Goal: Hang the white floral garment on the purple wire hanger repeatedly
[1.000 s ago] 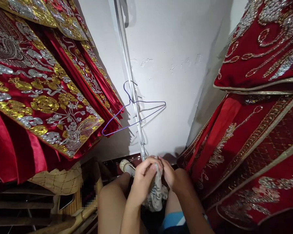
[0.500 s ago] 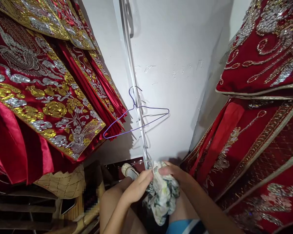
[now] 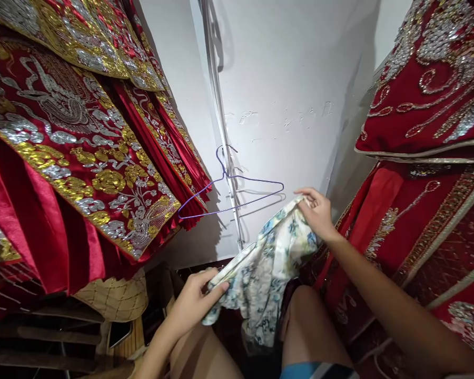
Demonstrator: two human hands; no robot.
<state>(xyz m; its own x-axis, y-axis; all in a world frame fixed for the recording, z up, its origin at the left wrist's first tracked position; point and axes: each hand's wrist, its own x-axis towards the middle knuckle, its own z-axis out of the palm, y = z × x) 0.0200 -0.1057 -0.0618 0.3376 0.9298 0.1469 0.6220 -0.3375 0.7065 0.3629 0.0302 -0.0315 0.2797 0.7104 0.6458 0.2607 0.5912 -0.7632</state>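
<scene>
A white cloth garment (image 3: 260,263) with a blue and green floral print stretches between my two hands, its top edge pulled into a slanting line. My left hand (image 3: 199,292) pinches the lower left end of that edge. At the upper right end, my right hand (image 3: 316,210) grips the other corner. The rest of the garment hangs in folds above my knees; its exact kind I cannot make out. Beyond it, a purple wire hanger (image 3: 231,208) hangs bare on a narrow metal rail (image 3: 213,73) along the wall.
Red embroidered garments hang on the left (image 3: 102,173) and right (image 3: 438,131), the right one close to my forearm. At lower left are a quilted beige cushion (image 3: 114,297), a phone (image 3: 119,332) and wooden slats (image 3: 55,337). A white wall (image 3: 284,68) stands ahead.
My hands have moved apart, the right one up and to the right, the left one to the left. The bunched floral garment is now spread out between them. The view has shifted slightly.
</scene>
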